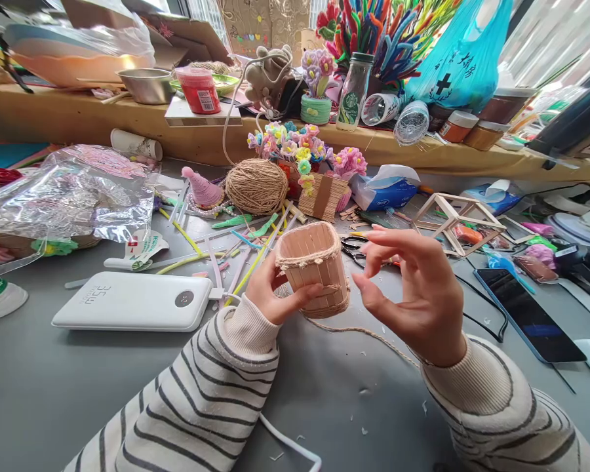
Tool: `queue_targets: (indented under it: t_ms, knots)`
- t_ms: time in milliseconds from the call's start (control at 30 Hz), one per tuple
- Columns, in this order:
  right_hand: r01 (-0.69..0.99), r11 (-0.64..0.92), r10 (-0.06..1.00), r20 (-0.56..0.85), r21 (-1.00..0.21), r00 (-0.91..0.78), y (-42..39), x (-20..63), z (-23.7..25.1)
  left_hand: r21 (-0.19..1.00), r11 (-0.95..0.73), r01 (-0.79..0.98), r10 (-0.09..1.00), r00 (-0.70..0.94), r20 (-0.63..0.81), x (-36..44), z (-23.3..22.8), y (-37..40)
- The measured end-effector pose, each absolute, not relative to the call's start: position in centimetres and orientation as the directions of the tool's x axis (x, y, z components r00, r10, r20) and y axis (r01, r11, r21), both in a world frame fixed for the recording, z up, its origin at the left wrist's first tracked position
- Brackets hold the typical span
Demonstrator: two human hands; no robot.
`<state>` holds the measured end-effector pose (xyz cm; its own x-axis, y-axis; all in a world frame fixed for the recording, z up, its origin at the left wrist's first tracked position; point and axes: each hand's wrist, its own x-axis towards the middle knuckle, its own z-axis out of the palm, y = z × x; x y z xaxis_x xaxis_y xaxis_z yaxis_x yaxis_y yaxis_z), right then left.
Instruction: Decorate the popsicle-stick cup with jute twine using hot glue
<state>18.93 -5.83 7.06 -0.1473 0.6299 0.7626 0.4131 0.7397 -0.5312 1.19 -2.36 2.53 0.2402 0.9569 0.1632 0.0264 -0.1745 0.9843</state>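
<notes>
My left hand (280, 295) grips a small basket (319, 269) made of wooden sticks, its thumb across the near side. Twine runs round the basket's rim and near its base, and the opening tilts up toward me. From beneath it a loose strand of twine (373, 335) trails over the table to the right. My right hand (413, 288) is held just right of the basket, apart from it, with thumb and fingers curved and spaced. Nothing shows between them. Behind the basket lie scissors (354, 248), partly hidden by my right hand.
A white power bank (132, 301) lies left, with a cable at its end. A phone (528, 314) rests at right, near a wooden stick frame (457, 223). Behind are a twine ball (256, 186), a bundle of wooden sticks (323, 196) and a crowded shelf (196, 134).
</notes>
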Motion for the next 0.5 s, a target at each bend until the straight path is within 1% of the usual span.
queue_targets:
  t_ms: [100,167,267,367,433,500]
  knots:
    - [0.459,0.728,0.645,0.734,-0.509,-0.210,-5.80,18.91,7.19,0.984,-0.181,0.005,0.950,0.259,0.173,1.13,2.43,-2.33]
    - [0.463,0.733,0.639,0.738,-0.499,-0.217,-5.77,18.96,7.35,0.984,-0.179,-0.014,0.951,0.253,0.177,1.13,2.37,-2.34]
    - [0.430,0.748,0.613,0.775,-0.506,-0.155,-5.76,19.01,7.45,0.986,-0.168,-0.004,0.951,0.264,0.164,1.10,2.30,-2.34]
    - [0.439,0.747,0.597,0.794,-0.499,-0.115,-5.84,18.97,7.36,0.987,-0.161,0.006,0.951,0.267,0.154,1.00,2.25,-2.24]
    - [0.463,0.733,0.611,0.781,-0.497,-0.130,-5.90,18.90,7.34,0.986,-0.168,0.019,0.946,0.285,0.156,0.91,2.23,-2.16]
    - [0.483,0.730,0.625,0.757,-0.482,-0.190,-5.94,18.84,7.42,0.984,-0.171,0.040,0.939,0.310,0.150,0.84,2.24,-2.12]
